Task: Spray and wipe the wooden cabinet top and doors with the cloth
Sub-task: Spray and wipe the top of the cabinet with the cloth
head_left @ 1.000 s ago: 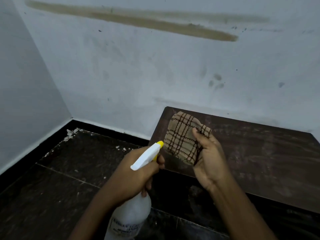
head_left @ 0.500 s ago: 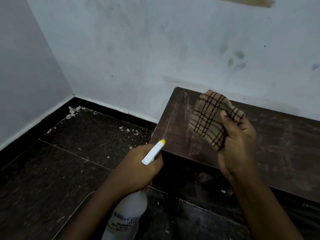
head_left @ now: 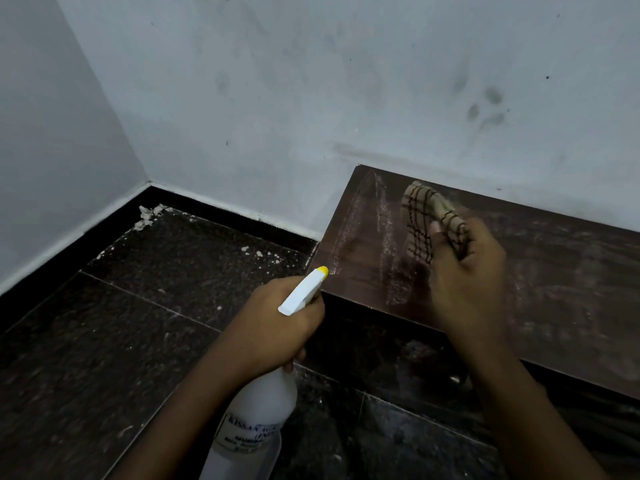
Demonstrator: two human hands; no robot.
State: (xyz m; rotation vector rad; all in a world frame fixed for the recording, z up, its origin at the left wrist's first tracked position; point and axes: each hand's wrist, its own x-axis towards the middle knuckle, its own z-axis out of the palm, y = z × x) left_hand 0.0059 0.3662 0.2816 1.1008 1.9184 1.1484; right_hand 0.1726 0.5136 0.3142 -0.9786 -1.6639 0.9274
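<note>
Left hand (head_left: 273, 327) grips the spray bottle (head_left: 256, 410) — right hand (head_left: 464, 285), blurred, seemingly pinches the cloth (head_left: 420, 220) over the cabinet top (head_left: 571, 282).

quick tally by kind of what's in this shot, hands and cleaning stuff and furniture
hands: 2, left hand and right hand
spray bottles: 1, white spray bottle with a yellow nozzle tip, in the left hand
cloths: 1, checked cloth in the right hand
cabinets: 1, dark wooden cabinet
total: 5
</note>
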